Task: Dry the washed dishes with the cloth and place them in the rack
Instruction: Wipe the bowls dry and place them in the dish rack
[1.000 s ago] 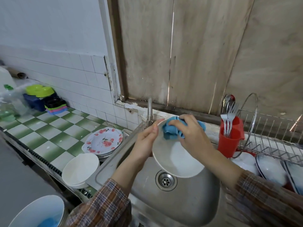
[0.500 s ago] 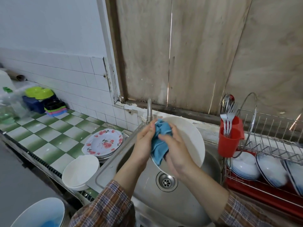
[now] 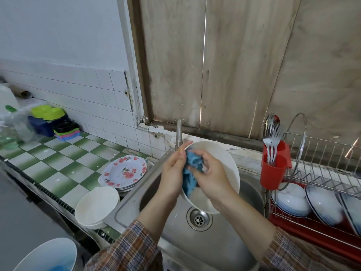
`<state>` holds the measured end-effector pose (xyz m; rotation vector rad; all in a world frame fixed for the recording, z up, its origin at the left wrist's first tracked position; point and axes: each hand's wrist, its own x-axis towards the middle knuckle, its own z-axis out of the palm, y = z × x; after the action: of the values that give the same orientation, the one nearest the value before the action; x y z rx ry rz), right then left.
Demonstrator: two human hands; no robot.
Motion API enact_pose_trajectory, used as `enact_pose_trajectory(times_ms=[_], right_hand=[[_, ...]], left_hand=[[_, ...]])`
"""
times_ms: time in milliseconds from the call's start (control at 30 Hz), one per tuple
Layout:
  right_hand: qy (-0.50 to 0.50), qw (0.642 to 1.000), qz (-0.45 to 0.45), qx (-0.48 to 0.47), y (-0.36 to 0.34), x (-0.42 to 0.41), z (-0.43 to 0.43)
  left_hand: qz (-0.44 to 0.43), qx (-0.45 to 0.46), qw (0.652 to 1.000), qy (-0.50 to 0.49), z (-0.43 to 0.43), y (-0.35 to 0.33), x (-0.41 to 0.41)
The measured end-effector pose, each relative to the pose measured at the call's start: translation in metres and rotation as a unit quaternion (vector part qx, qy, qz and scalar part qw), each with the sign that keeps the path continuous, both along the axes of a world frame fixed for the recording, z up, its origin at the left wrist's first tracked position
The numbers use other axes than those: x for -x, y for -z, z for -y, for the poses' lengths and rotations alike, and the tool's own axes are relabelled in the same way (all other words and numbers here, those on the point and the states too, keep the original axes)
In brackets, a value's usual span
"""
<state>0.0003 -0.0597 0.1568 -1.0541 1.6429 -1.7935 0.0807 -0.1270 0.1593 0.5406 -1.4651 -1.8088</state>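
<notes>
Sink (image 3: 224, 249) sits center; stacked plates (image 3: 125, 173) and bowls (image 3: 96, 207) lie left on the counter (image 3: 56, 171), dish rack (image 3: 322, 173) right, faucet (image 3: 179, 132) behind.

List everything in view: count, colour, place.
sink: one, steel, centre
tap: one, steel, behind sink
held bowl: one, white, tilted over sink
cloth: one, blue, inside held bowl
floral plates: one stack, white, left of sink
stacked bowls: at least two, white, counter edge
basin: one, bluish, bottom left
dish rack: one, wire, right of sink
cutlery holder: one, red, rack's left end
blue-rimmed dishes: several, white, rack's lower tier
left hand: holds bowl's rim
right hand: grips cloth inside bowl
</notes>
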Motion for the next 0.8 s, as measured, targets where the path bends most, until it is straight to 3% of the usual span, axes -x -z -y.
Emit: enact_pose_trajectory(times_ms=[67,133,200,267,367,467,633,733,800], right_hand=[[-0.167,0.968,-0.165,-0.092,0.001,0.008,-0.012],[-0.259,0.859,-0.377,-0.231,-0.004,0.021,-0.025],[-0.245,0.732,-0.551,-0.318,-0.011,0.039,-0.031],[-0.213,0.646,-0.656,-0.327,-0.019,0.053,-0.031],[-0.221,0.569,-0.76,-0.224,-0.026,0.058,-0.029],[-0.185,0.568,-0.795,-0.11,-0.02,0.054,-0.028],[-0.193,0.582,-0.713,-0.339,-0.023,0.038,-0.024],[-0.261,0.687,-0.594,-0.328,-0.029,0.032,-0.021],[-0.251,0.777,-0.5,-0.287,-0.024,0.022,-0.017]], left_hand=[[0.013,-0.014,1.0,-0.007,0.011,-0.003,-0.005],[0.034,-0.017,0.999,-0.014,0.022,-0.004,-0.011],[0.073,-0.02,0.997,-0.002,0.029,0.0,-0.012],[0.129,-0.043,0.99,0.045,0.03,0.002,-0.013],[0.16,-0.094,0.971,0.148,0.031,0.005,-0.012],[0.176,-0.095,0.958,0.205,0.032,-0.003,-0.013],[0.125,-0.045,0.986,0.096,0.044,-0.014,-0.014],[0.078,-0.05,0.995,0.027,0.038,-0.006,-0.007],[0.047,-0.047,0.998,0.005,0.029,0.003,-0.002]])
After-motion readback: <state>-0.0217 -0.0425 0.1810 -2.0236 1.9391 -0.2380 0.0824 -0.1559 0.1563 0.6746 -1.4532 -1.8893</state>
